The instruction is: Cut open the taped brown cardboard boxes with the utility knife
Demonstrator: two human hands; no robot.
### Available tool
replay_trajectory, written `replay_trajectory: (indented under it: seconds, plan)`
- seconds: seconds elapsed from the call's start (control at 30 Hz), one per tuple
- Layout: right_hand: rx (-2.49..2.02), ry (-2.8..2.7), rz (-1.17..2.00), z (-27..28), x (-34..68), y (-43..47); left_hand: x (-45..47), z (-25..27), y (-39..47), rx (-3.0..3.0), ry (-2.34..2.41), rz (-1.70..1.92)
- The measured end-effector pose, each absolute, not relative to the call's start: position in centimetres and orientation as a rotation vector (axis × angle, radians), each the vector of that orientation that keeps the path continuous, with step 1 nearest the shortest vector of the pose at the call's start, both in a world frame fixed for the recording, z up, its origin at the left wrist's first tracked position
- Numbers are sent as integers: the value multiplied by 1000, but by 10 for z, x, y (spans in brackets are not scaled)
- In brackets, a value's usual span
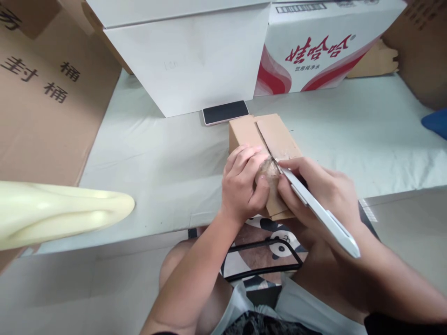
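Tabletop point(167, 177) stretches either side of a tan, taped box point(279, 132) at its near edge; left hand point(240, 184) presses it, grip unclear; right hand point(328, 193) clasps a white cutter point(321, 211).

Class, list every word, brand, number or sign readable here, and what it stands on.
"娃哈哈®": red-and-white box
"饮用纯净水": same box
"封": left brown carton
"桶", twice: same carton
Unreadable: that carton's cut-off corner character; small marks near the barcode; faint marks, white box; blurred print, right brown carton.
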State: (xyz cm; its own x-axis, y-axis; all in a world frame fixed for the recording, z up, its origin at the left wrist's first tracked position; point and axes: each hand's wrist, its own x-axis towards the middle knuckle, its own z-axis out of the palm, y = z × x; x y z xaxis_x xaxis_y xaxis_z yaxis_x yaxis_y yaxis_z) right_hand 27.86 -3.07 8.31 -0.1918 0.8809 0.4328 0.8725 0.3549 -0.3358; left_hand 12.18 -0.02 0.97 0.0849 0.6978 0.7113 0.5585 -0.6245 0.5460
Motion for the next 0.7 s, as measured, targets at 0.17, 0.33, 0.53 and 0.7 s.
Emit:
replay_trajectory:
  seconds: [0.17,0.33,0.53,0.7]
  plan:
    - [-1483,-2040,-26,76,280,-33,121,10,0,2221,1306,1555]
    - [-1421,-2005,-62,73,282,-39,121,10,0,2230,1315,1549]
    - [-1486,-2062,-66,70,281,-34,121,9,-1,2217,1306,1568]
    - [-1411,-2019,-99,76,279,-36,121,9,0,2218,1311,1563]
